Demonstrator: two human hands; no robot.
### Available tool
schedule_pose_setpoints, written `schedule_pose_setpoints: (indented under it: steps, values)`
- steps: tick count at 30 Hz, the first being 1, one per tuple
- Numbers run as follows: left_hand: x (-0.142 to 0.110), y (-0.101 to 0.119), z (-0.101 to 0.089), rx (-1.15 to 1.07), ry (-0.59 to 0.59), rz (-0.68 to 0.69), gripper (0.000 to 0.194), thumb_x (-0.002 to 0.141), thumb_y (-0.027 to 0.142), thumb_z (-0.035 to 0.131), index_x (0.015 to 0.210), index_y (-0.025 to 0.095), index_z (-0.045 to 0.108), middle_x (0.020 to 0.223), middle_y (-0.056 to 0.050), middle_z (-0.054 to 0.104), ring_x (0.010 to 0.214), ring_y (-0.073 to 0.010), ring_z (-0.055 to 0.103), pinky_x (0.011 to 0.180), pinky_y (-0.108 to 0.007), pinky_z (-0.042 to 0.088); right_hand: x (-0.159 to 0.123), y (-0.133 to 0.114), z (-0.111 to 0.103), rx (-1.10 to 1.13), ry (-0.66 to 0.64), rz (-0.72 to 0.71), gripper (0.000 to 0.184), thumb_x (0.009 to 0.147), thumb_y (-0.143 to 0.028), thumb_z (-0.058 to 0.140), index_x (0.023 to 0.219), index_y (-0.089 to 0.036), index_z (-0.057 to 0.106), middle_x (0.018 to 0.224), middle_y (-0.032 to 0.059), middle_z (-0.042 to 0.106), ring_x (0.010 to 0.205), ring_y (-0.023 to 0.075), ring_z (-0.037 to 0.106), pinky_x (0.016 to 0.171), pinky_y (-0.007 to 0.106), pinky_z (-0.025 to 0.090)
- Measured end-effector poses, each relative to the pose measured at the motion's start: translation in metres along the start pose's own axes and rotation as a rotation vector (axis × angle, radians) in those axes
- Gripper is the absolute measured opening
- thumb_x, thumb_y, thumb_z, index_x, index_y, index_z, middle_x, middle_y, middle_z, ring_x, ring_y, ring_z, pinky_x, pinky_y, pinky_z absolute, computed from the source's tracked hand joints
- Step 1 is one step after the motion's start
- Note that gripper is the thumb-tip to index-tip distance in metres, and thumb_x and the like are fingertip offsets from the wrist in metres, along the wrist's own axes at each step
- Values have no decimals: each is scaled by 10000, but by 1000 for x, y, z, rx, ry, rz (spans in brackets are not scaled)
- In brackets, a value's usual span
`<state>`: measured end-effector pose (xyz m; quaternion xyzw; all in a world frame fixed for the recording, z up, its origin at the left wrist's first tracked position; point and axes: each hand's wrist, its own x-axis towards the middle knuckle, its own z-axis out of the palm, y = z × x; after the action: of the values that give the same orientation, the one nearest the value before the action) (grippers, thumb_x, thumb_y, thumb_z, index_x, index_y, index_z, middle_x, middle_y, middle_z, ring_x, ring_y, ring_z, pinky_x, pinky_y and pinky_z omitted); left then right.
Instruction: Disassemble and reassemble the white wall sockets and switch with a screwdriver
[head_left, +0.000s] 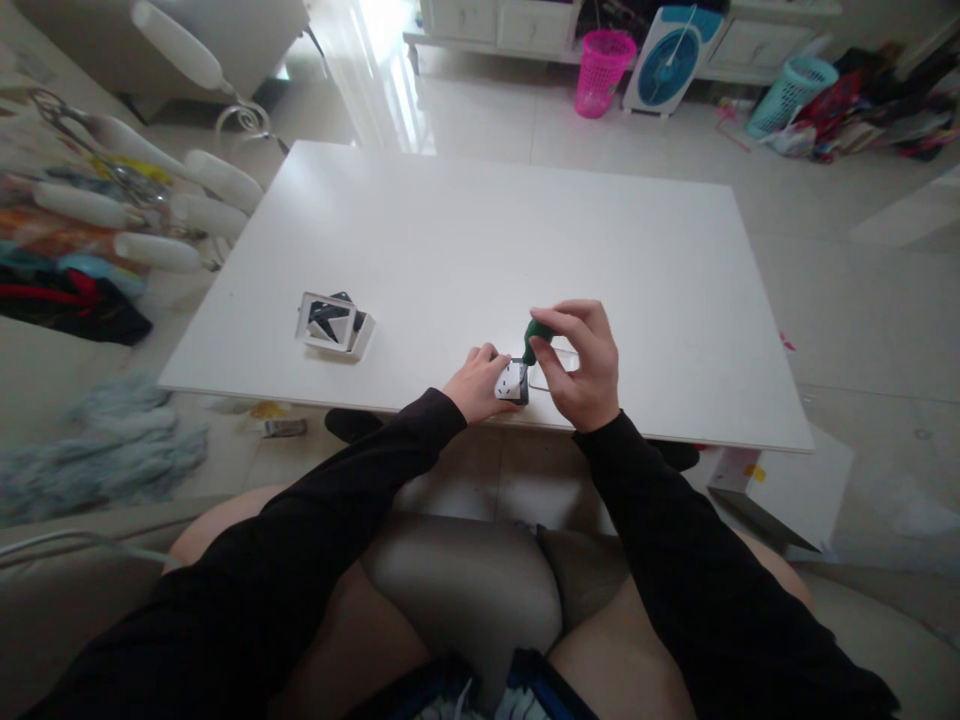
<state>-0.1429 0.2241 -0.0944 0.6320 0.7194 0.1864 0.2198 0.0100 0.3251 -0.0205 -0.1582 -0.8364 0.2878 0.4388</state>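
Observation:
My left hand (478,385) is closed around the left side of a white wall socket (511,381) with dark slots and a dark edge, near the table's front edge. My right hand (585,365) grips the green handle of a screwdriver (537,338) between thumb and fingers. The screwdriver leans over the socket, its tip down at the socket's right upper edge. Partly behind my right hand, a thin white frame (541,377) lies on the table.
On the left of the white table (465,230) sits a small white box (361,338) with frames and dark parts stacked in it. A lamp-like stand with white arms (217,180) rises by the left edge. Beyond the table are a pink basket (602,75) and a blue-white fan (670,62).

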Motion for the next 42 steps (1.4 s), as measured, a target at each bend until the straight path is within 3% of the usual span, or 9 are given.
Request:
schedule_pose_setpoints:
  steps: [3, 8, 13, 19, 25, 30, 36, 42]
  values:
    - [0, 0, 1, -1, 3, 2, 678, 709, 495, 855, 1241, 166, 593, 1194, -125, 512, 1135, -331, 488, 1050, -473, 482, 0, 1, 0, -24, 50, -10, 262, 951, -313, 651, 1208, -306, 702, 1146, 75, 552, 1055, 254, 624, 897, 491, 598]
    - [0, 0, 2, -5, 8, 0, 689, 695, 467, 874, 1251, 176, 589, 1192, -122, 504, 1139, -328, 491, 1047, -478, 481, 1, 1, -1, 81, 12, -24, 353, 1009, -231, 499, 1310, -329, 654, 1282, 90, 571, 1185, 271, 612, 949, 489, 588]
    - [0, -1, 3, -5, 7, -2, 691, 698, 484, 864, 1254, 180, 589, 1193, -120, 510, 1142, -337, 486, 1052, -493, 480, 0, 3, 0, -12, 55, -14, 265, 934, -321, 680, 1197, -302, 695, 1146, 70, 559, 1021, 245, 633, 877, 479, 604]
    - [0, 0, 2, 3, 6, 0, 723, 697, 469, 871, 1285, 164, 581, 1196, -128, 506, 1135, -332, 488, 1061, -478, 481, 0, 1, -1, 39, 47, -1, 261, 996, -284, 545, 1226, -296, 668, 1203, 89, 571, 1138, 269, 609, 905, 489, 604]
    - [0, 0, 3, -2, 4, 0, 716, 700, 485, 870, 1271, 159, 585, 1192, -128, 509, 1137, -338, 484, 1062, -484, 480, -1, 2, 0, -25, 128, -16, 166, 928, -340, 689, 1081, -275, 681, 1078, 61, 547, 978, 237, 626, 840, 473, 607]
    - [0, -2, 4, 8, 17, 7, 743, 699, 476, 875, 1303, 165, 574, 1212, -130, 505, 1147, -335, 486, 1061, -481, 474, -1, -3, -1, 59, 71, -27, 234, 998, -242, 527, 1179, -280, 670, 1177, 87, 583, 1130, 268, 619, 905, 498, 592]
    - [1, -2, 5, 10, 9, 0, 723, 713, 481, 860, 1298, 165, 576, 1209, -133, 507, 1139, -335, 486, 1045, -489, 475, 0, 0, 1, 4, 148, -70, 207, 903, -279, 722, 1105, -285, 679, 1033, 43, 542, 955, 225, 614, 824, 454, 594]
    - [0, 1, 1, 3, 5, -1, 725, 700, 475, 872, 1288, 166, 583, 1211, -135, 512, 1144, -335, 489, 1059, -487, 471, -3, 1, 2, 82, 98, -16, 185, 979, -261, 571, 1152, -267, 637, 1169, 84, 564, 1108, 256, 623, 877, 485, 593]
